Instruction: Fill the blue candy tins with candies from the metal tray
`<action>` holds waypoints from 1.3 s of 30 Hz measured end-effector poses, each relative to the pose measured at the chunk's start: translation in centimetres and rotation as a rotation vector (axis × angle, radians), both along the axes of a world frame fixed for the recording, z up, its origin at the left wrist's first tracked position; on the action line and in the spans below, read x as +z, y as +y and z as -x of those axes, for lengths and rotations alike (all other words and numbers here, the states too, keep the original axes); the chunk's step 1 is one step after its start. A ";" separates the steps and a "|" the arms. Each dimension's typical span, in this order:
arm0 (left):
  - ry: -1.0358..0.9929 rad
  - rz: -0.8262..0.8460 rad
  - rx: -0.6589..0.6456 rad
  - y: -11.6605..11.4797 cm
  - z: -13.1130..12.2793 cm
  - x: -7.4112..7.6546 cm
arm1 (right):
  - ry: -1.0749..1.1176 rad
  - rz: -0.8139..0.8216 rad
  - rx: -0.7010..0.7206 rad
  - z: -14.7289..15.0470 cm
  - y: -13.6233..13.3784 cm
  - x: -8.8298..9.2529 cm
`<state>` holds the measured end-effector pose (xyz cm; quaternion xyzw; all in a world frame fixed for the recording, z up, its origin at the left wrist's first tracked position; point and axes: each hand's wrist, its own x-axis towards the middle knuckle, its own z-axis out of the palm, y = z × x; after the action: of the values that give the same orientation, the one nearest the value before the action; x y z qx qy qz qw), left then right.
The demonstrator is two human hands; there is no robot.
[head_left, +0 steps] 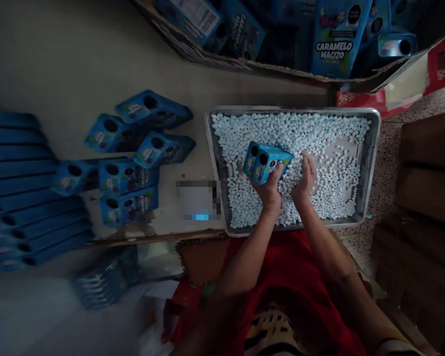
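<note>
My left hand (270, 192) is wrapped around blue candy boxes (267, 160), seemingly two side by side, each with a round black opening on its end. They are held over a metal tray (373, 168) spread with small pale blue and white candies (259, 126). To the right of the boxes, my right hand (304, 180) hovers low over the candies, fingers stretched out and thumb side towards the boxes. Whether its fingertips touch the candies I cannot tell.
Several blue boxes (163, 110) lie loosely left of the tray. Further left is a long stack of blue boxes (18, 188). A large carton (207, 62) of boxes stands behind the tray. Brown cardboard boxes (426, 193) are at the right. A blurred-out object (198, 198) sits beside the tray.
</note>
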<state>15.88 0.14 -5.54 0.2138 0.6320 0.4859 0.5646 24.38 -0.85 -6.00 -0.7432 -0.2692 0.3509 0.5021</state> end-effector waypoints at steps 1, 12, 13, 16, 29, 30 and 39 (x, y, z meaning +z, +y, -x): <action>0.049 -0.008 -0.027 0.1 0.0 0.8 | 0.096 0.026 -0.033 -0.2 0.3 0.0; 0.613 -0.370 -0.526 2.8 10.7 5.2 | 0.937 -0.106 -0.046 -1.4 1.2 6.4; 0.635 -0.385 -0.576 2.9 11.2 5.1 | 0.916 -0.127 -0.012 -1.1 1.1 7.6; 0.683 -0.437 -0.642 2.8 11.4 4.8 | 0.755 -0.199 0.058 0.0 1.4 10.6; 0.616 -0.498 -0.785 2.9 11.5 4.5 | 0.249 -0.269 0.300 1.4 3.4 12.7; 0.612 -0.491 -0.804 3.0 11.5 4.5 | 0.211 -0.264 0.321 1.5 3.4 12.8; 0.633 -0.567 -0.758 3.0 11.3 4.0 | 0.308 -0.354 0.366 2.9 2.6 13.3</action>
<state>4.61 3.16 -1.55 0.7039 0.4944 0.3124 0.4032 21.44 1.72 7.26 -0.5211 -0.3764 0.4916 0.5874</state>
